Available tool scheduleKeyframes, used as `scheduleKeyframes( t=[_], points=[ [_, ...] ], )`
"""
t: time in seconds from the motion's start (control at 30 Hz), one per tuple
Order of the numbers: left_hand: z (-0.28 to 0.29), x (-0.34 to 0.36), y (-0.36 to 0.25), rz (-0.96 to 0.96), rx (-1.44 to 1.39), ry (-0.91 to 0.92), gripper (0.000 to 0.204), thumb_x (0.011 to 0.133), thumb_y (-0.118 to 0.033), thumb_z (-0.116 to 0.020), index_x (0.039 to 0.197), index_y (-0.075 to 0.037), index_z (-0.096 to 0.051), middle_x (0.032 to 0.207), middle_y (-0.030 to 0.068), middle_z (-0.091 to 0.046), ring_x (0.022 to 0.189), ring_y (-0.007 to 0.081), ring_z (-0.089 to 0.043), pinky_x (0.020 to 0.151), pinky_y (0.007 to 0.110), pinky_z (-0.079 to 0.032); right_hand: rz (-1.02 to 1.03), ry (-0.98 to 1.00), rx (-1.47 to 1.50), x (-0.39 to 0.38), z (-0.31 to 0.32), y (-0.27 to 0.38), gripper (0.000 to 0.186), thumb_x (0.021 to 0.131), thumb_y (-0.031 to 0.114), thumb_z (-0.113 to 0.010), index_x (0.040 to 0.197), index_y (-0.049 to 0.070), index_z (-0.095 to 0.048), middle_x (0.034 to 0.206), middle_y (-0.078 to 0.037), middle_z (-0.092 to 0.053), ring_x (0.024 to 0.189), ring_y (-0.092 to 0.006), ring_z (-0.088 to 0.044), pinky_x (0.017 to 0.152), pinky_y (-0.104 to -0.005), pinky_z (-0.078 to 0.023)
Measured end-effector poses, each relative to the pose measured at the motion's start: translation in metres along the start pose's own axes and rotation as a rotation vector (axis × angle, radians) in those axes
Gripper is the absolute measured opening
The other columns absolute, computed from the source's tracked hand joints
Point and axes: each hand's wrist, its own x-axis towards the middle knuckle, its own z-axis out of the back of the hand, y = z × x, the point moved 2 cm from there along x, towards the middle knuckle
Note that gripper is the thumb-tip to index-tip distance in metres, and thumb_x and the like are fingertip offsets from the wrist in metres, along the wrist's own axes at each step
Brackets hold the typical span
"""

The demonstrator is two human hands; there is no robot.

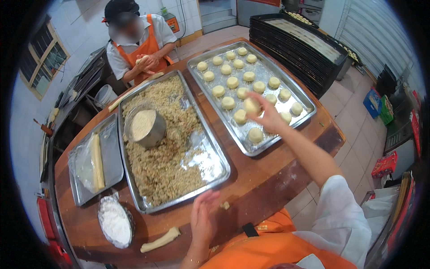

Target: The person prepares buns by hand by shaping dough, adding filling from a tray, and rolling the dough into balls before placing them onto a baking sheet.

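Here, right hand [268,117] gripping a dough ball [251,106] above the far right tray [299,92], among other balls. Left hand [204,217] open, empty, near the desk [264,179] edge. Possibly squashing a neighbour ball if lowered carelessly.

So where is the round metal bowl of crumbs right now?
In the head view, the metal bowl sits left of centre, on the crumbly filling in the middle tray.
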Motion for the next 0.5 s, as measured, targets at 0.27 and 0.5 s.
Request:
scheduleKeyframes(
  t=[0.27, 0.5],
  points=[
    [0.021, 0.01, 0.008, 0.052, 0.073, -0.198, 0.038, 0.106, -0.027, -0.052, 0.126, 0.004, -0.055, 0.113, 0.0175, -0.067, 0.109, 0.0262, -0.063, 0.1, 0.038, -0.048, -0.278, -0.311, -0.833, 0.148, 0.12, -0.126, 0.056, 0.08, 0.008, -0.076, 0.133, 0.017, -0.06, 0.13, -0.02, -0.062, 0.124, -0.0392, -0.056, 0.107, -0.0456, -0.045],
    [0.034, 0.019, 0.017, 0.173, 0.004, -0.277, 0.038, 0.105, -0.028, -0.056, 0.126, 0.004, -0.057, 0.116, 0.018, -0.068, 0.111, 0.026, -0.064, 0.099, 0.037, -0.049, -0.179, -0.154, -0.953, 0.19, 0.13, -0.184, 0.059, 0.081, 0.003, -0.072, 0.137, 0.016, -0.06, 0.137, -0.017, -0.059, 0.131, -0.0353, -0.052, 0.114, -0.0414, -0.04]
  ],
)
